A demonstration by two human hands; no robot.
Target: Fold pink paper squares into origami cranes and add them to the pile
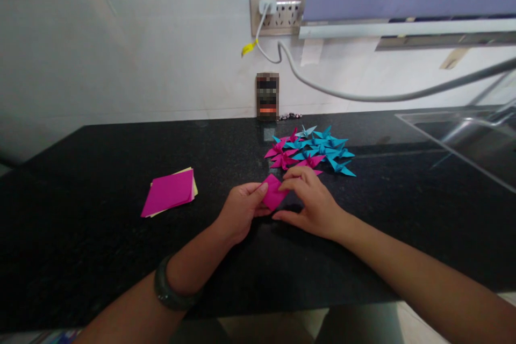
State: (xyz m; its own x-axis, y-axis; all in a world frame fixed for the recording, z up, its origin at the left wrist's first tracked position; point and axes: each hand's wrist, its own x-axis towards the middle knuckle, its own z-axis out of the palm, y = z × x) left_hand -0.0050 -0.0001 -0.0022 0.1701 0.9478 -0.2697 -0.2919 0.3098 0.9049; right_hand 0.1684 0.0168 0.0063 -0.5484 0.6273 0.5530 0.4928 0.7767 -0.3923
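1. While the left hand (241, 212) grips a folded magenta paper square (273, 192) over the black stone counter (88, 247), the right hand (316, 204), fingers parted, touches its three-o'clock edge.
2. Apparently mid-fold; the next crease needs steady pinching.

On the shiny black stone counter (80, 258): a little pile of paper sheets (169, 192), pink on top; pink and blue paper cranes (321, 149), all bunched together; a blurry upright thing (267, 95) near the wall.

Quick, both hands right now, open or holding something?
Left hand: closed, holding the small folded magenta paper square.
Right hand: partly open, fingertips at the paper's right edge, thumb apart from it.
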